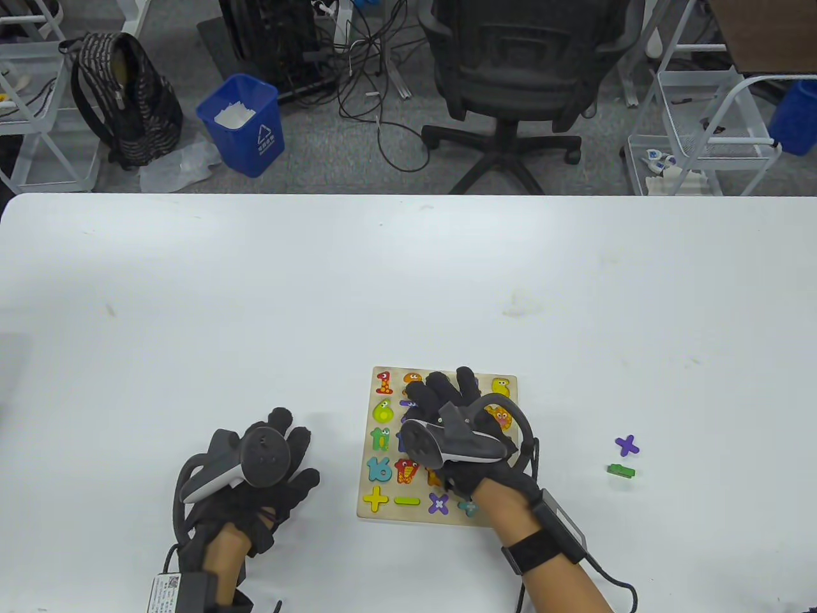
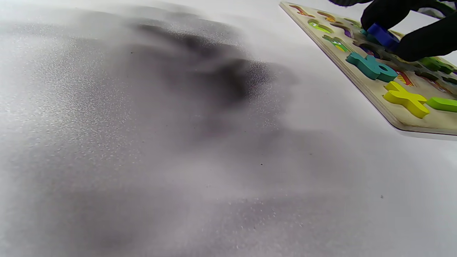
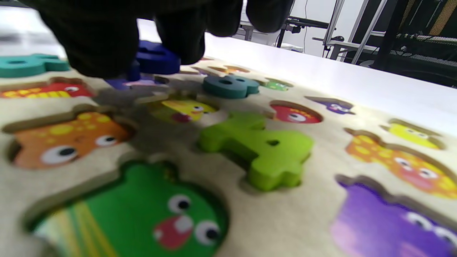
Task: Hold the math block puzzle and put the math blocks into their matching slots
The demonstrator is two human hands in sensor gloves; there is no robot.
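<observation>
My right hand (image 1: 456,434) is over the math block puzzle (image 1: 376,514), which lies flat on the bench (image 1: 408,287) near its front edge, a little right of the middle. The grip of that hand is pinched on a dark blue block (image 3: 157,60): the right wrist view shows my gloved fingertips (image 3: 100,50) clamped on it just above the board, at the left-middle of the puzzle, tilted and not seated in a slot. The left wrist view shows the same blue block (image 2: 382,35) between the dark fingers, raised off the wood.

My left hand (image 1: 255,476) rests on the bench to the left of the puzzle, apart from it, fingers spread flat and grasping nothing; its grip is released.

On the board several blocks stand proud of their slots: a teal number (image 2: 371,67), a yellow plus (image 2: 405,98) and a lime minus (image 2: 442,104) along the front-left part, and a lime green block (image 3: 260,150) nearer the middle. Other slots are bare and show printed cartoon faces, such as a green one (image 3: 142,210) and an orange one (image 3: 68,141).

Two loose blocks lie on the bench to the right of the puzzle, well apart from it: a purple cross (image 1: 627,445) and, just in front of it, a small green block (image 1: 621,471).
</observation>
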